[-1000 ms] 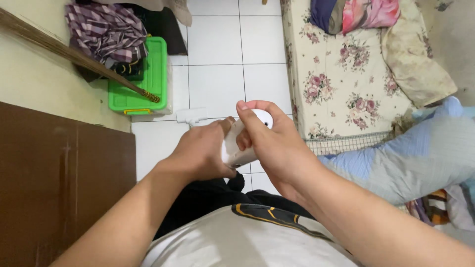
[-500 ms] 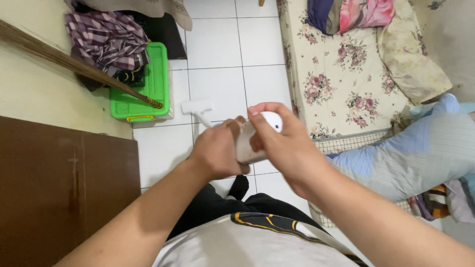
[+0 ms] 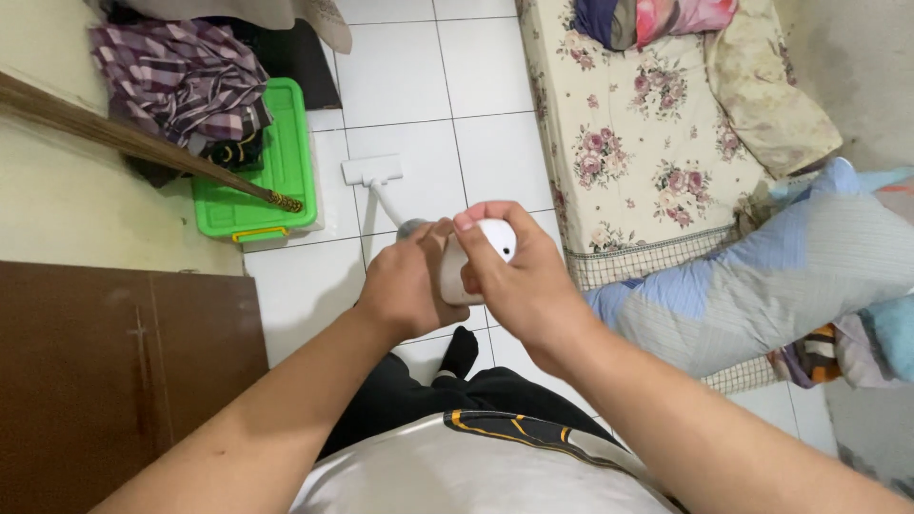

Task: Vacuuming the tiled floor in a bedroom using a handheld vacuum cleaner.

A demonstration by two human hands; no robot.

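Tiled floor; both hands clasp white vacuum.

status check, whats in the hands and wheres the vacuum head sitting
Left hand and right hand both clamped on white vacuum body. Floor head flat on white tiles, beside green bin. Mattress close on the right.

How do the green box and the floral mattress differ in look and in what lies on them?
The green box is plain, bright plastic with a yellow latch; the floral mattress is cream cloth printed with pink flowers. The box is far smaller than the mattress. A plaid cloth is heaped on the box's far end, while rumpled bedding lies at the mattress's far end. Both rest on the white tiled floor.
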